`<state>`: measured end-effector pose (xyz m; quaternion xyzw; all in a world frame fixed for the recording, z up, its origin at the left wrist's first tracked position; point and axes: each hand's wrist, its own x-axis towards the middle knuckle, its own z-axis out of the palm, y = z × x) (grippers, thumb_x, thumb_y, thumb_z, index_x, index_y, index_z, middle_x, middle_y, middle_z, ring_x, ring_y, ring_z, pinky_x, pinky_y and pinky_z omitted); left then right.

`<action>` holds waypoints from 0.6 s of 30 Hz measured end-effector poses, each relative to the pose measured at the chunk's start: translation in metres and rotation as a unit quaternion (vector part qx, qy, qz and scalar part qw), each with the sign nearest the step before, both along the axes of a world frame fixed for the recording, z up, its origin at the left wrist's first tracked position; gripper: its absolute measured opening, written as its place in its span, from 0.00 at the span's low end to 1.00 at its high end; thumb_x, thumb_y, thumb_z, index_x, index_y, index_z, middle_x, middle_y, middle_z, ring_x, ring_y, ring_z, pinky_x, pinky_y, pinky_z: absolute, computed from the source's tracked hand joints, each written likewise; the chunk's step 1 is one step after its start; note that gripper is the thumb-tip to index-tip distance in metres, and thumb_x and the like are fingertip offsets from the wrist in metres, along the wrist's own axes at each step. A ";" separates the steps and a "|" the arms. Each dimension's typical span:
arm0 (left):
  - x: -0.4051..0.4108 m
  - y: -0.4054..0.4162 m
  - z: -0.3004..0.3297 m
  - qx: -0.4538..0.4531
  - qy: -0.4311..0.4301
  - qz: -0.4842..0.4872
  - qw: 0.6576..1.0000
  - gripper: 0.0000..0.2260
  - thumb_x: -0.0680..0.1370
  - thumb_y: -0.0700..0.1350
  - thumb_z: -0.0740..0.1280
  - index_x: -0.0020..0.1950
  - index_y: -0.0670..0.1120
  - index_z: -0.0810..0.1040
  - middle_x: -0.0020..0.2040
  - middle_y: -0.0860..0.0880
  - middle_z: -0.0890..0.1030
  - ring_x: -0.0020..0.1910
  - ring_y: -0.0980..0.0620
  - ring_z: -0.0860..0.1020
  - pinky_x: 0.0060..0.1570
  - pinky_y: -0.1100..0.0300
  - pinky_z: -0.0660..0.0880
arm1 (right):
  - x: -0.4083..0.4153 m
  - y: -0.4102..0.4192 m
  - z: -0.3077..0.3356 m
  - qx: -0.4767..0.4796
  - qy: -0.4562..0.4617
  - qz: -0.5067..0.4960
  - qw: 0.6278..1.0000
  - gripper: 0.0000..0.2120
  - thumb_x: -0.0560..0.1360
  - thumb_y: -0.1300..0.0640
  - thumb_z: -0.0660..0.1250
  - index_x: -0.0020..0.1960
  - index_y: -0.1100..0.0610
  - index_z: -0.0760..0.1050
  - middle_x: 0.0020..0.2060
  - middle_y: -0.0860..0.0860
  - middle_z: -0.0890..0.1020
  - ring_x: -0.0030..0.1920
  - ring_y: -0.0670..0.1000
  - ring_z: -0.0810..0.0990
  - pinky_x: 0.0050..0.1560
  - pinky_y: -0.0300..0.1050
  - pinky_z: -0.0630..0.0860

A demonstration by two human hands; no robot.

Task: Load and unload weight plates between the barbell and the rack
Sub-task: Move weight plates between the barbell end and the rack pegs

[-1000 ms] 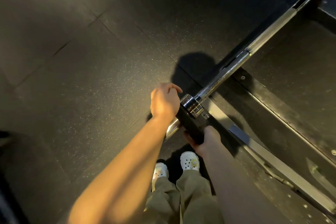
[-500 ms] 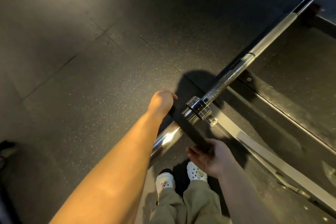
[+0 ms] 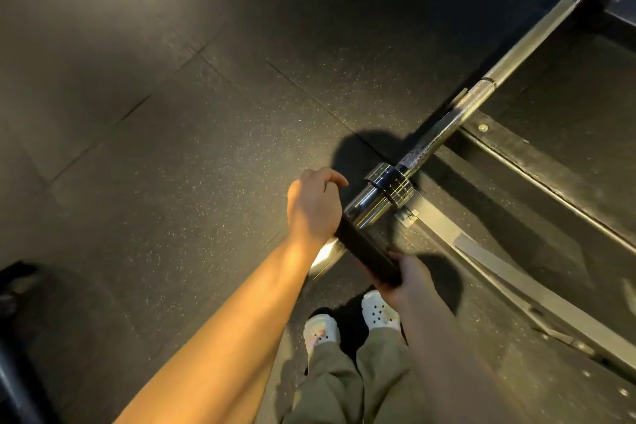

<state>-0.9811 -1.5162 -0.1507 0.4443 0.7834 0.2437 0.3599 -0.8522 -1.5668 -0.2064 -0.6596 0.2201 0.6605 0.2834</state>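
plate: black, edge-on, threaded on bar sleeve, partway out from collar
left hand: curled over plate's far rim
right hand: grips near rim
risk: plate likely cocks and binds; clearing sleeve end, could drop toward shoes

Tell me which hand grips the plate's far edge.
The left hand: it curls over the far edge of the black weight plate, nearest the collar. The right hand holds the near edge.

Black plate, chrome barbell sleeve, speckled dark floor (white clogs).
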 end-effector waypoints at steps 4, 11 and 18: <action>-0.005 -0.007 -0.010 0.020 -0.017 -0.003 1.000 0.13 0.79 0.38 0.55 0.48 0.50 0.77 0.50 0.52 0.74 0.56 0.51 0.72 0.56 0.56 0.69 | -0.001 0.000 0.007 0.027 0.011 0.017 0.999 0.13 0.79 0.62 0.61 0.63 0.60 0.70 0.51 0.59 0.76 0.52 0.57 0.78 0.46 0.49 0.79; -0.007 -0.001 -0.007 -0.019 -0.024 0.043 0.999 0.12 0.81 0.42 0.55 0.49 0.48 0.78 0.45 0.55 0.73 0.49 0.53 0.73 0.54 0.56 0.72 | 0.006 -0.001 0.003 0.085 0.022 0.029 0.996 0.16 0.79 0.63 0.62 0.66 0.62 0.70 0.50 0.58 0.77 0.49 0.57 0.78 0.45 0.50 0.77; -0.047 0.011 -0.007 -0.155 -0.157 0.083 0.972 0.12 0.82 0.38 0.54 0.50 0.45 0.77 0.52 0.45 0.76 0.46 0.54 0.74 0.49 0.61 0.74 | -0.002 -0.020 0.029 0.077 0.027 0.004 0.997 0.07 0.78 0.65 0.61 0.54 0.61 0.76 0.52 0.63 0.74 0.53 0.63 0.76 0.46 0.54 0.77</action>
